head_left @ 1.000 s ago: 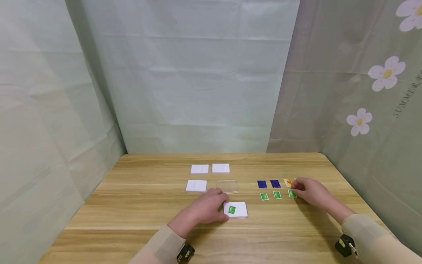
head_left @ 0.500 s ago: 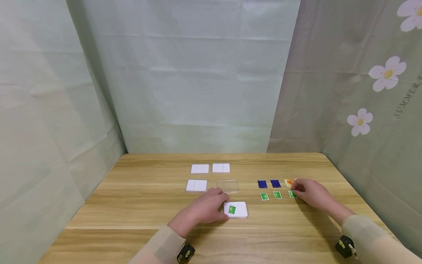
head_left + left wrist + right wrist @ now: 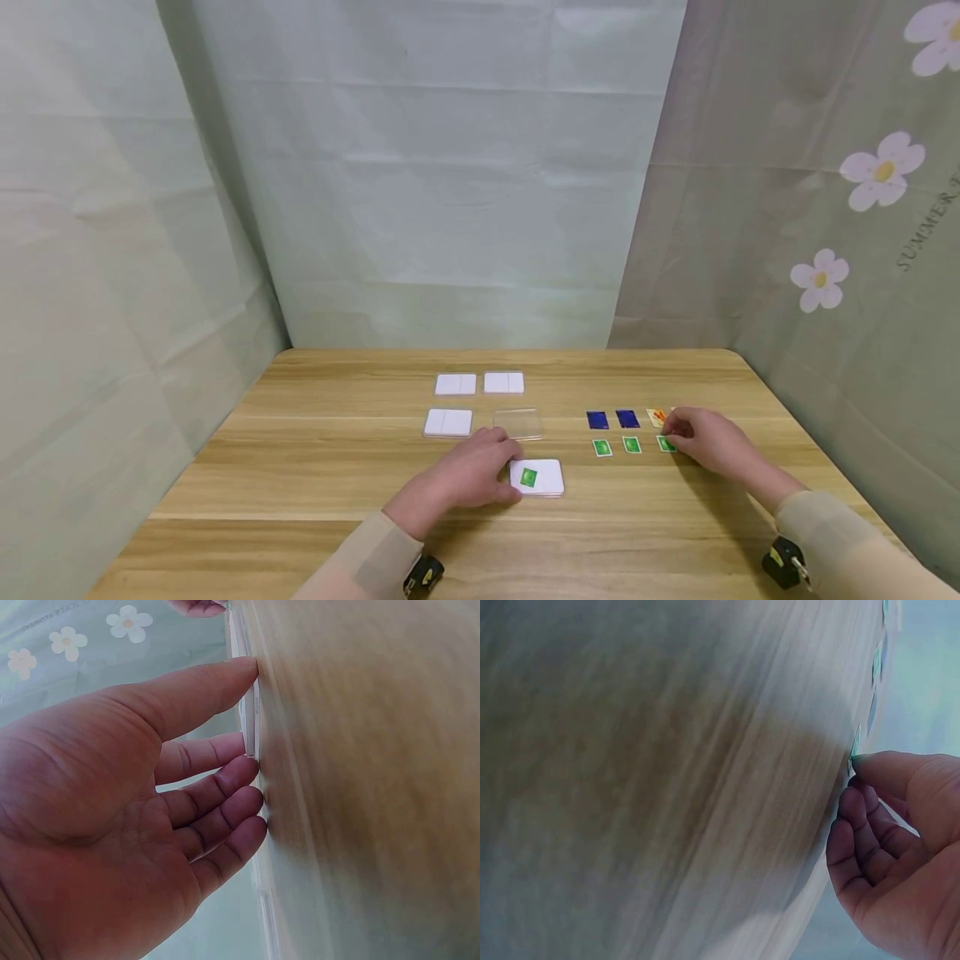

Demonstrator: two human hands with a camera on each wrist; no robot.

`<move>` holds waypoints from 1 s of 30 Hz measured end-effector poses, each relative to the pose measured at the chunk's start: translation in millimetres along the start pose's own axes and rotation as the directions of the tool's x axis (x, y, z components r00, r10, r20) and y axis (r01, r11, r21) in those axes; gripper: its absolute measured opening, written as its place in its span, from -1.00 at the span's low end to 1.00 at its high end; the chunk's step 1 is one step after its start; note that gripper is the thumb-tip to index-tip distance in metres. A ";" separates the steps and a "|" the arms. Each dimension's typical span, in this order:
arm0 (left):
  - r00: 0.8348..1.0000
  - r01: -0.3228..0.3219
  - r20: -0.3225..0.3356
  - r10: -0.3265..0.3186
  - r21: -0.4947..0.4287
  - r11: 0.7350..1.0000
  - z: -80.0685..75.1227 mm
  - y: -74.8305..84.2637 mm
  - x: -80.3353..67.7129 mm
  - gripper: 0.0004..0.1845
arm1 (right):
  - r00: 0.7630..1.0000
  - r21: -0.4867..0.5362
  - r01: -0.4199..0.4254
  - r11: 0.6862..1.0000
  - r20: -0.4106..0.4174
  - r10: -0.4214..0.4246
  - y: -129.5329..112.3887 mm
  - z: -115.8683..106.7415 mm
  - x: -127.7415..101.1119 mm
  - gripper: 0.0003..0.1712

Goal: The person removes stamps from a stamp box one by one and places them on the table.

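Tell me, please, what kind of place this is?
Probably a staged recording booth, not a lived-in room: a wooden table enclosed by hung cloth sheets, one with printed flowers, and small cards laid in rows.

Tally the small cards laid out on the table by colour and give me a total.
Green small cards: 4, three in the row by the right hand and one on the white tile beside the left hand
Blue small cards: 2
Orange-and-yellow small card: 1
Total: 7
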State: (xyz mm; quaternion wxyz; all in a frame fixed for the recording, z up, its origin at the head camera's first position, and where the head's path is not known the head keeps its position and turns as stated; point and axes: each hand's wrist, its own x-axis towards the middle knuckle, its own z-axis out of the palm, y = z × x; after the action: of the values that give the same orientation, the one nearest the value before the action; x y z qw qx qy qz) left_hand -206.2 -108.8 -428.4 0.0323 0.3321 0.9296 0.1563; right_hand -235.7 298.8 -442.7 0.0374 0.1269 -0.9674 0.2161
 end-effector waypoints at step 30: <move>1.000 0.004 0.004 -0.004 0.020 1.000 -0.2 0.2 0.4 -0.50 | 0.998 0.154 0.065 0.986 0.009 -0.067 -68.7 8.4 2.7 -0.94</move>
State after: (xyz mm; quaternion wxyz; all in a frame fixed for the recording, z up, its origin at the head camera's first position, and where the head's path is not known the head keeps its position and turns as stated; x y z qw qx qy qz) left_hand -206.4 -108.5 -428.2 0.0312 0.3307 0.9318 0.1464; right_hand -220.5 234.5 -421.9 0.0280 0.1628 -0.9434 0.2876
